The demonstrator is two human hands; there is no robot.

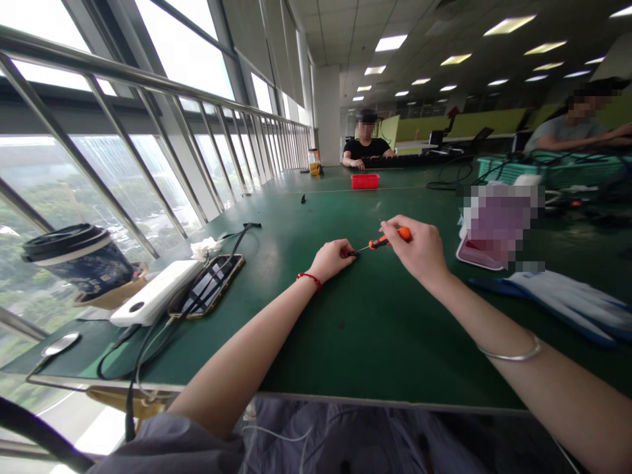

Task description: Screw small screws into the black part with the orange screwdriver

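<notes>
With bare left hand (pixel 333 260), pinches a small black piece (pixel 353 253) close to the smooth green tabletop (pixel 390 342); with bare right hand (pixel 413 247), grips an orange-and-black screwdriver (pixel 380 243), aiming its slim metal shaft (pixel 365 249) at the piece, between both hands.

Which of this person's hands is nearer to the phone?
Left. The left hand is to the right of the phone, fingers at a small black part; the right hand, holding a screwdriver, is farther right.
</notes>
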